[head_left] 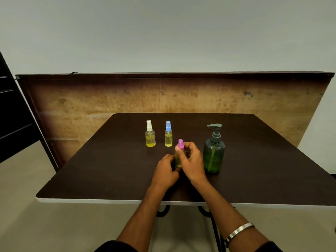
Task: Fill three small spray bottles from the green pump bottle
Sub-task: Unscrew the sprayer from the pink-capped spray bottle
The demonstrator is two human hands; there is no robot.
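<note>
A small spray bottle with a pink cap [180, 144] and yellow liquid stands on the dark table [109, 170] between my hands. My left hand [166, 171] grips its lower body. My right hand [191, 161] pinches it just under the pink cap with thumb and fingers. Two more small spray bottles stand behind, one with a white cap [150, 134] and one with a blue cap [168, 134], both holding yellow liquid. The green pump bottle [214, 151] stands upright just right of my right hand.
A brown board [91, 106] leans upright behind the table's far edge. A dark door or shelf [11, 115] is at the left. The table's white front edge [91, 200] runs below my forearms, with dark metal legs beneath.
</note>
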